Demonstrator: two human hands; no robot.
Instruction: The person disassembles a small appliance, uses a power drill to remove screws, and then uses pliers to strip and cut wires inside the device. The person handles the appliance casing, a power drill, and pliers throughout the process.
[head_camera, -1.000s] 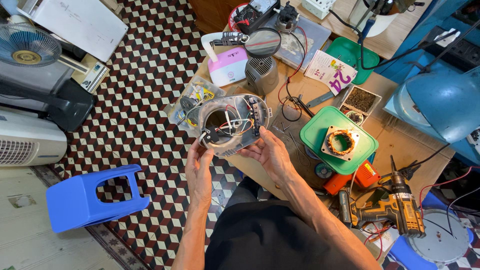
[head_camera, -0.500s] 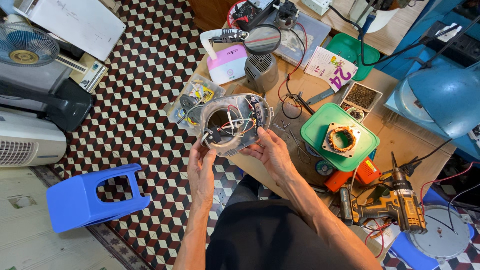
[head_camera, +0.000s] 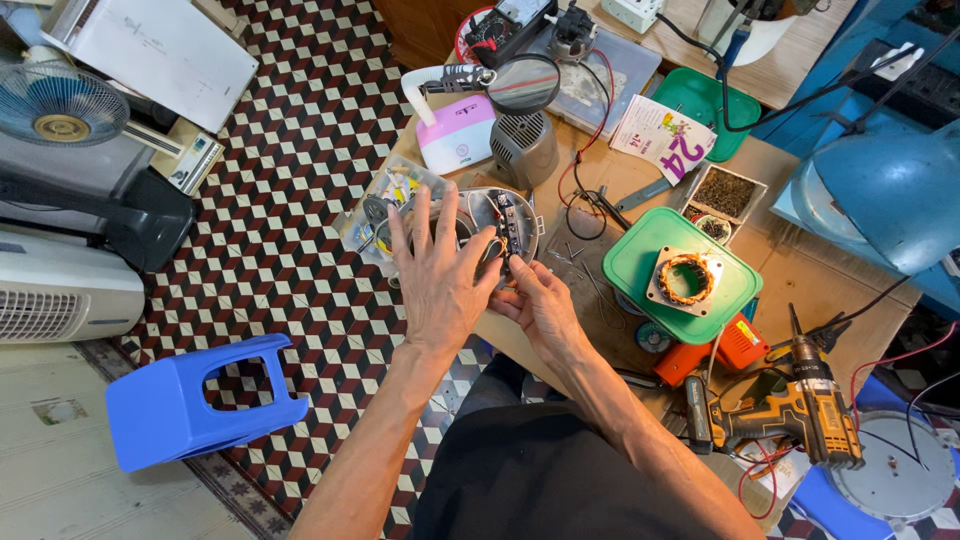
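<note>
Counted on the table (head_camera: 800, 270): one round grey motor housing (head_camera: 505, 215) with wires and a small board inside, held at the table's near-left edge. One green lid (head_camera: 640, 270) carrying one copper winding (head_camera: 686, 279) on a square plate. One yellow-black cordless drill (head_camera: 790, 410) lying at the right, handle toward the body. One orange tool (head_camera: 710, 350) just beside the lid's near side. One grey vented motor cover (head_camera: 523, 148) behind the housing, one round mirror (head_camera: 524, 84) above it, one white-and-pink box (head_camera: 456, 135) to its left. One clear parts tray (head_camera: 385, 200) at the table corner, partly hidden by fingers. One small tray of dark screws (head_camera: 725, 190), one green tub (head_camera: 700, 100) farther back, one paper calendar sheet (head_camera: 660, 135).

On the floor: one blue plastic stool (head_camera: 195, 405) tipped on its side, one fan (head_camera: 55, 105) at far left.

Two hands, both on the housing. Left hand (head_camera: 435, 275) laid flat over the housing's open face, fingers spread wide and pointing away from the body, palm down, not clenched. Right hand (head_camera: 540, 300) below and right of it, fingers curled, pinching the housing's near rim. Forearms converged from the lower edge, left crossing over toward the right.
</note>
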